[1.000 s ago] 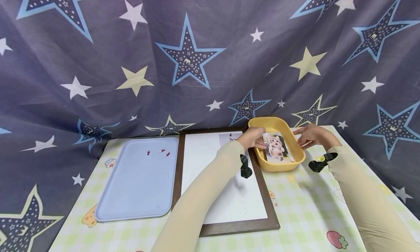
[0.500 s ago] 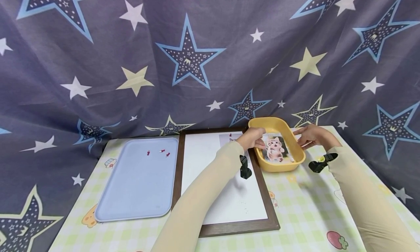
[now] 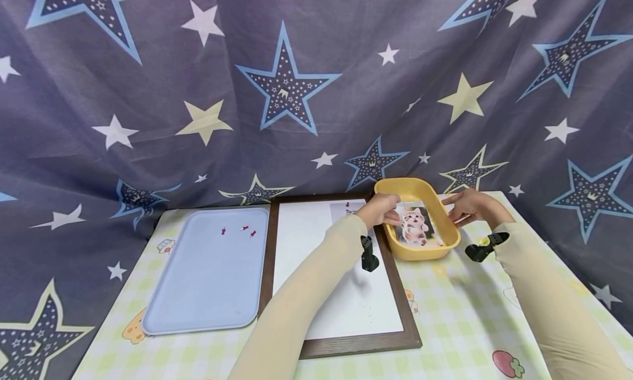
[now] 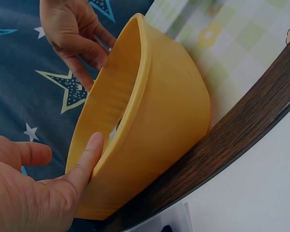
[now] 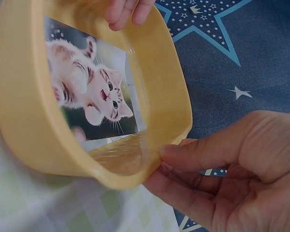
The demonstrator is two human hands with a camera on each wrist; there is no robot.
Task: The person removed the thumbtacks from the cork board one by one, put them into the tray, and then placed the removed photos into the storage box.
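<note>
A yellow plastic basin (image 3: 420, 253) stands at the back right, beside a brown-framed whiteboard (image 3: 341, 292). In it lies a kitten photo (image 3: 414, 226), with further sheet edges showing under it in the right wrist view. My left hand (image 3: 379, 208) reaches over the basin's left side; one finger crosses the rim in the left wrist view. Its fingertips (image 5: 130, 10) hang over the basin in the right wrist view, holding nothing that shows. My right hand (image 3: 472, 205) pinches the opposite rim, thumb on the edge and fingers beneath it.
A light blue tray (image 3: 203, 292) lies on the left with a few red pushpins (image 3: 253, 233). A picture (image 3: 341, 211) with a red pin is at the whiteboard's top right, partly behind my left hand. A star-patterned curtain (image 3: 316, 111) hangs behind the checked tablecloth (image 3: 460, 325).
Inside the basin the kitten photo has turned slightly and shifted a little left. Both hands and the basin stay almost where they were.
</note>
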